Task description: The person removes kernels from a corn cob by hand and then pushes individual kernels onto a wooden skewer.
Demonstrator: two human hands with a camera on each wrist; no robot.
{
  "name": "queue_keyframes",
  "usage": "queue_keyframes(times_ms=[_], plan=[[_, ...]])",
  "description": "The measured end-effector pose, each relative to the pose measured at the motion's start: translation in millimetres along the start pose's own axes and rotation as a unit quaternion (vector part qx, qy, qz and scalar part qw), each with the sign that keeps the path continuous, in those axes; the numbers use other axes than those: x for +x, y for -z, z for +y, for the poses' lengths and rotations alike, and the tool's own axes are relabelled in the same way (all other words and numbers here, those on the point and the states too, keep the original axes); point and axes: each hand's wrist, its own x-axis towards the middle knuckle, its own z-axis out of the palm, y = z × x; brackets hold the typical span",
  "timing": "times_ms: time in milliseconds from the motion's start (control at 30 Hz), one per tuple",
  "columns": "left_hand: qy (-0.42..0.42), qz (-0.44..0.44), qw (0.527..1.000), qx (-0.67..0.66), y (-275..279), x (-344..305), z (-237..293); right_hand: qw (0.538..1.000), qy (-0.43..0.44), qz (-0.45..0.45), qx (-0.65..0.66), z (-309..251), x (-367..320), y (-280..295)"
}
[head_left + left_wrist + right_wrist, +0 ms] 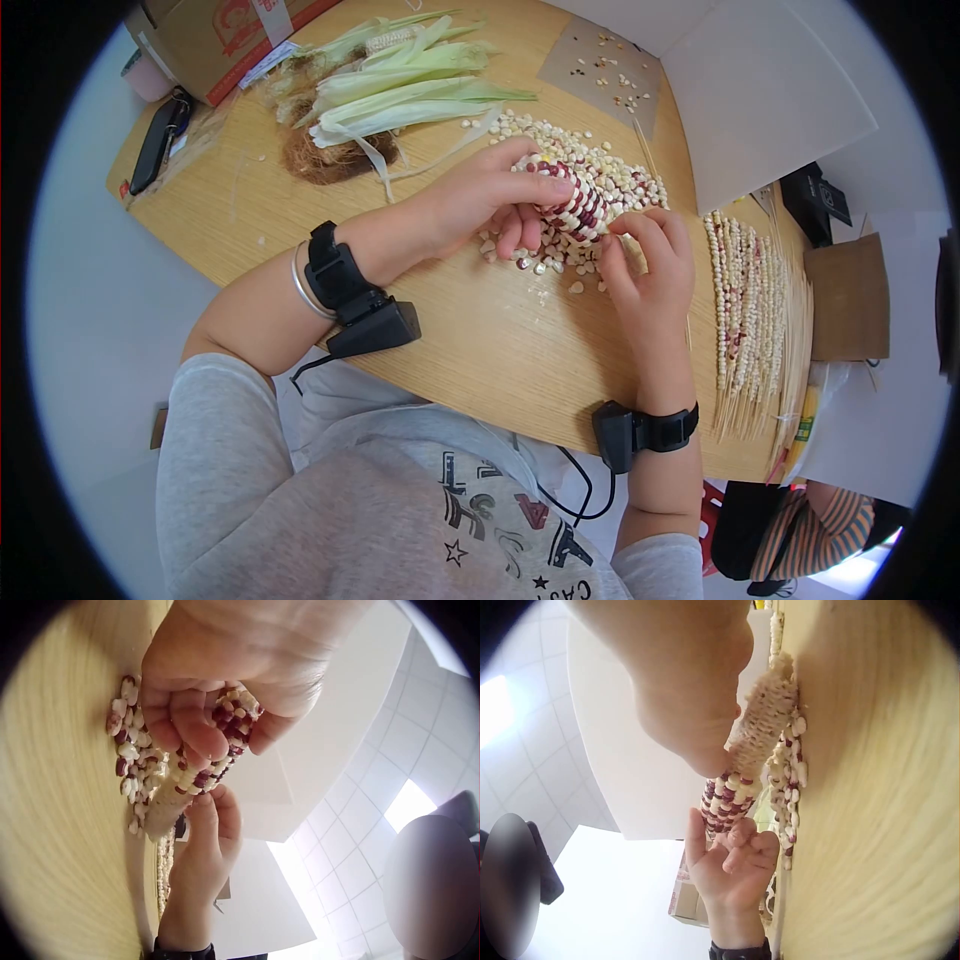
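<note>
My left hand (500, 195) grips a corn cob (583, 205) with rows of white and dark red kernels, thumb along the upper side. The cob's lower end is stripped bare, and its pitted pale core (761, 724) shows in the right wrist view. My right hand (655, 255) is at that end, thumb and forefinger pinching at the border between kernels and bare core. In the left wrist view the right thumb (204, 825) lies against the last kernel rows. Loose kernels (625, 170) are heaped on the table beneath and behind the cob.
Green husks (410, 90) and brown corn silk (325, 155) lie at the back left, near a cardboard box (215, 45). Sticks strung with kernels (745, 310) lie at the right. A grey sheet (565, 65) carries scattered kernels, beside a white panel (760, 100).
</note>
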Motion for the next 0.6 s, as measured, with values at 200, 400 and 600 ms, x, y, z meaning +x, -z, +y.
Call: queue_keyframes(times_ms=[200, 400, 600], plan=[[0.004, 0.001, 1.000, 0.008, 0.2, 1.2, -0.6, 1.000, 0.004, -0.002, 0.001, 1.6, 0.4, 0.0], [0.012, -0.006, 1.000, 0.008, 0.7, 1.8, -2.4, 0.998, -0.035, -0.017, 0.045, -0.1, -1.2, -0.7], [0.024, -0.003, 1.000, 0.004, 0.9, -0.3, 1.5, 0.999, -0.009, -0.012, 0.042, -0.8, 0.3, -2.2]])
